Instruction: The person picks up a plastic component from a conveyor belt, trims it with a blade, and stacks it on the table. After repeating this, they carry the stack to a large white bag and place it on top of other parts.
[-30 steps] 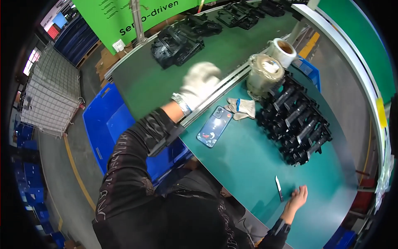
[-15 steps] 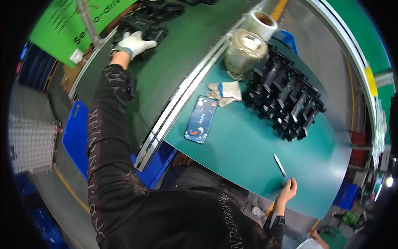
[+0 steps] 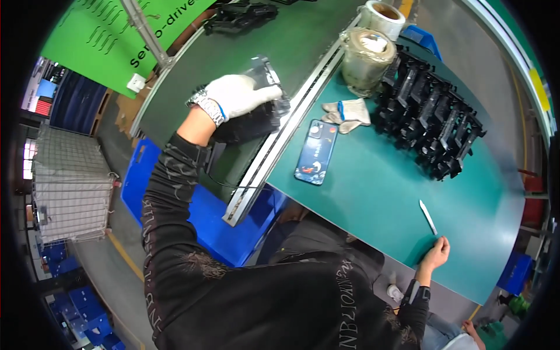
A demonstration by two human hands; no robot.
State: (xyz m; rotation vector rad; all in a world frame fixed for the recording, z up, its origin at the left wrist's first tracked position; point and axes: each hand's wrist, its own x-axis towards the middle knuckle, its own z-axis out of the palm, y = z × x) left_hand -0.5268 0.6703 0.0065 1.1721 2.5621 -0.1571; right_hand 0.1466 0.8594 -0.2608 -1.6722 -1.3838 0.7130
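Note:
My left hand point(image 3: 238, 96), in a white glove, is closed around a black moulded plastic part point(image 3: 265, 76). The part is held above the green belt, close to its metal rail. My right hand point(image 3: 435, 254) is bare, its fingers curled together over the near right edge of the green table. From its fingertips a slim pale craft knife point(image 3: 427, 216) points away toward the far side; the grip end is partly hidden. A dark blue patterned phone point(image 3: 316, 153) lies on the table, with a folded work glove point(image 3: 349, 114) just beyond it.
A row of several black plastic parts point(image 3: 429, 114) stands at the table's far right. Beside it are a film-wrapped roll point(image 3: 366, 64) and a white roll point(image 3: 384, 16). More black parts point(image 3: 242, 17) lie far along the belt. The metal rail point(image 3: 286, 125) separates belt and table.
My left hand has drawn back from the far left of the belt toward the rail, bringing a black plastic part with it. The view has shifted; my right hand keeps its place by the knife.

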